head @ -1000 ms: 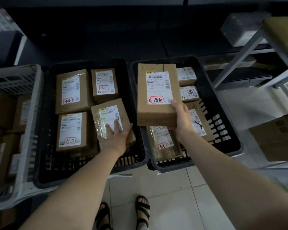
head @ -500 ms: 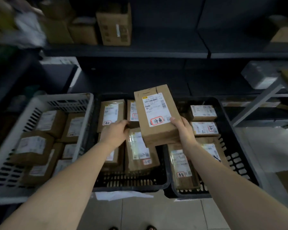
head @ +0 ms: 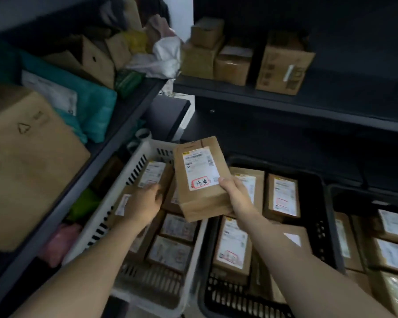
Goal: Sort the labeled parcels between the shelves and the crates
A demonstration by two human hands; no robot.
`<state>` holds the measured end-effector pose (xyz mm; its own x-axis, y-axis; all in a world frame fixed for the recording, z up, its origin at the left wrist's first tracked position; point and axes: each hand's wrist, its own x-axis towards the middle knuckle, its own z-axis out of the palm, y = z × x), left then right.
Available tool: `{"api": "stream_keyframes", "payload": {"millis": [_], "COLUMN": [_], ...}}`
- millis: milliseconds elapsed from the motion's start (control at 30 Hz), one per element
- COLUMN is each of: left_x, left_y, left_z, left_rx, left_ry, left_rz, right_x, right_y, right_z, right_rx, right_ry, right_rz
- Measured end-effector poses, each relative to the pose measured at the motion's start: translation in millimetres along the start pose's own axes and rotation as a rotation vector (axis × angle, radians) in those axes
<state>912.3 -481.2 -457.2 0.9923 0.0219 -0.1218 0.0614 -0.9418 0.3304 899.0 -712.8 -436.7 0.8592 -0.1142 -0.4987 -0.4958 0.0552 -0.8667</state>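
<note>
held parcel: a flat brown paper parcel (head: pixel 200 180) with a white printed label and a red-ringed handwritten mark. it is raised and tilted above the spot where the white crate meets the black one, label side towards the camera.
right hand: the right hand (head: pixel 233 198) grips the parcel's lower right corner, thumb on the label side and fingers wrapped behind.
left hand: the left hand (head: pixel 145 203) is over the white crate, fingers bent down onto a small brown labelled package (head: pixel 151 177) lying there. the picture is blurred, so whether it grips the package or only touches it cannot be told.
white crate: a white slatted plastic crate (head: pixel 133 177) beside the left shelf, filled with brown packages lying label up.
black crate: a black slatted plastic crate (head: pixel 326 226) just right of the white one, also holding brown labelled packages lying flat.
second black crate: another black plastic crate (head: pixel 365 193) at the far right, partly out of view, with more labelled packages.
left shelf: a dark metal shelf (head: pixel 115 125) bearing a large plain cardboard box (head: pixel 25 168) and a teal plastic bag (head: pixel 94 106).
back shelf: a dark shelf board (head: pixel 285 102) with a printed cardboard carton (head: pixel 283 67) and smaller boxes beside it.
</note>
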Motion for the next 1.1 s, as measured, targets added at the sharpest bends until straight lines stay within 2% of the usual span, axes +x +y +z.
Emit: {"api": "stream_keyframes", "payload": {"millis": [167,300,367,433,500,567,633,800,867,967,1100], "left_x": [52.8,77.0,85.2,91.2,94.3,96.8,98.2,92.4,89.0,82.9,68.2], "left_y": [-58.2,-75.1,-82.4,-88.6,-91.7,-92.8,-91.9,-80.1,-70.6,-48.4,-7.2], "left_z": [12.1,38.5,53.7,65.9,74.2,82.0,88.3,91.9,88.7,81.9,71.7], "left_rx": [-0.271,-0.415,-0.327,-0.113,0.096,0.227,0.257,0.293,0.296,0.209,0.145], "left_ry": [0.030,-0.131,-0.203,-0.281,-0.407,-0.467,-0.465,-0.407,-0.326,-0.200,-0.132], "left_rz": [-0.099,-0.066,0.008,0.088,0.138,0.170,0.166,0.119,0.127,0.214,0.327], "right_x": [56.2,87.5,102.2,115.1,124.3,131.9,140.4,149.1,140.9,120.9,88.4], "right_y": [18.0,49.6,68.5,85.0,94.0,94.9,92.0,79.7,75.0,69.6,55.4], "right_z": [97.7,129.6,134.3,136.5,136.6,136.4,135.3,131.7,125.6,110.4,81.0], "right_rx": [0.059,0.029,0.090,0.087,-0.067,-0.163,-0.245,-0.635,-0.784,-0.950,-1.059], "right_ry": [0.035,0.252,0.286,0.254,0.216,0.226,0.226,0.121,0.081,0.044,0.025], "right_rz": [0.202,0.340,0.325,0.277,0.241,0.222,0.209,0.213,0.131,-0.134,-0.462]}}
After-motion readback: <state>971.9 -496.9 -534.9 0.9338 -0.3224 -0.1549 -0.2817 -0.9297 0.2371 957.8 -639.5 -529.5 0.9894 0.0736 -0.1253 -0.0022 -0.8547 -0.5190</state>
